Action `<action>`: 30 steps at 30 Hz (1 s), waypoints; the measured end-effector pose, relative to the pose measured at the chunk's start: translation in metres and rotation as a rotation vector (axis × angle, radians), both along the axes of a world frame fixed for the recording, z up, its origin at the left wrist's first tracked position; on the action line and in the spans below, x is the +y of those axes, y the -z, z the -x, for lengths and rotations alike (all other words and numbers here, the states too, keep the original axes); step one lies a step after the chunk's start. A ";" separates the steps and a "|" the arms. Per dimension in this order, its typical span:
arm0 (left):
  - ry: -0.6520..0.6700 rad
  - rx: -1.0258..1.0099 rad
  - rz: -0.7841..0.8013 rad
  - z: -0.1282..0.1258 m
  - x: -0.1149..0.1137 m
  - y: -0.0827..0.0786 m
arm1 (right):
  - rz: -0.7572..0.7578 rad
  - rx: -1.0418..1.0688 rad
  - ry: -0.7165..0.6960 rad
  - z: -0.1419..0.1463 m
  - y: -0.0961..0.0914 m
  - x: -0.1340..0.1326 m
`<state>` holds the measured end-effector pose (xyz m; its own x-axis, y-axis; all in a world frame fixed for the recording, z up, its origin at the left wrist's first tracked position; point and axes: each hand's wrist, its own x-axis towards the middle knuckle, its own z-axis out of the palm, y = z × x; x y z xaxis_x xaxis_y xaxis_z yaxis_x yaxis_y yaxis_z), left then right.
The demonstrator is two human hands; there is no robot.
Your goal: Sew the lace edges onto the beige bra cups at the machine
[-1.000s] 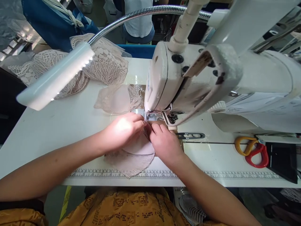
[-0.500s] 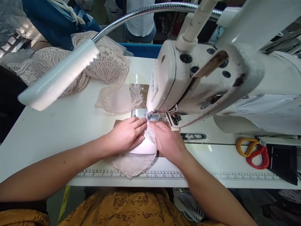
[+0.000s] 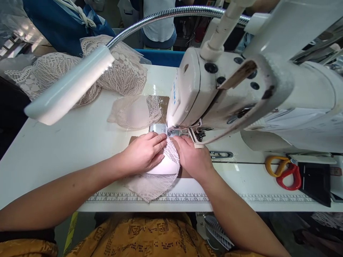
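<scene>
A bra cup piece (image 3: 160, 168), smooth and white with pale lace, lies under the sewing machine's needle area (image 3: 169, 132). My left hand (image 3: 146, 151) rests flat on its left side, fingers stretched toward the needle and thumb on the smooth part. My right hand (image 3: 194, 157) is palm down along the right lace edge. Its foremost fingers reach toward the needle, resting near the lace; the other fingers are partly hidden beneath the machine head (image 3: 187, 89). Behind the needle lies a second lace-edged cup (image 3: 138, 112).
A lamp (image 3: 69, 85) on a bendable neck hangs over the left of the table. Lace pieces (image 3: 122, 69) are heaped at the back left. Scissors (image 3: 289, 176) with orange and red handles lie at right. A ruler strip (image 3: 187, 198) runs along the front edge.
My right hand has shifted slightly right, showing more of the lace edge beside it. My left hand stays almost where it was. The view has moved a little.
</scene>
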<state>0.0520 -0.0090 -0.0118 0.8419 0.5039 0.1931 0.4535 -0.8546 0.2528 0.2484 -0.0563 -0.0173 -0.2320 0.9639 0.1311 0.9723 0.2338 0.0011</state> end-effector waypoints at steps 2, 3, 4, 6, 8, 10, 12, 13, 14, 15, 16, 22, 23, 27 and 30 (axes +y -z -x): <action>0.002 -0.009 -0.005 0.000 0.001 0.001 | -0.005 0.009 -0.067 0.000 0.001 -0.002; 0.004 -0.011 -0.007 0.001 0.001 0.001 | 0.002 0.007 -0.093 0.001 0.001 -0.003; 0.004 -0.013 -0.009 0.001 0.001 0.001 | 0.012 -0.001 -0.106 0.002 0.001 -0.004; 0.002 -0.005 -0.009 0.001 0.002 0.001 | 0.033 -0.025 -0.101 0.005 0.000 -0.006; -0.004 0.007 -0.008 0.002 0.002 0.000 | 0.043 -0.039 -0.090 0.007 -0.001 -0.006; -0.004 0.022 -0.002 0.003 0.003 -0.001 | 0.049 -0.041 -0.088 0.008 -0.002 -0.006; 0.008 0.039 0.009 0.004 0.005 -0.002 | 0.049 -0.040 -0.086 0.010 -0.003 -0.006; 0.018 0.050 0.015 0.005 0.006 -0.002 | 0.046 -0.044 -0.083 0.010 -0.003 -0.006; 0.030 0.061 0.020 0.005 0.008 -0.002 | 0.039 -0.050 -0.079 0.010 -0.003 -0.006; 0.043 0.071 0.023 0.005 0.010 -0.002 | 0.031 -0.055 -0.073 0.011 -0.003 -0.006; 0.055 0.077 0.025 0.006 0.011 -0.002 | 0.022 -0.061 -0.065 0.011 -0.003 -0.006; 0.099 0.074 0.057 0.004 0.019 -0.003 | 0.028 -0.058 -0.011 0.012 -0.003 -0.005; 0.105 0.077 0.065 0.004 0.020 -0.004 | 0.032 -0.056 -0.002 0.012 -0.004 -0.005; 0.113 0.095 0.094 0.004 0.020 -0.004 | 0.046 -0.046 0.025 0.012 -0.004 -0.006; 0.126 0.109 0.106 0.005 0.022 -0.005 | 0.047 -0.032 0.024 0.011 -0.002 -0.006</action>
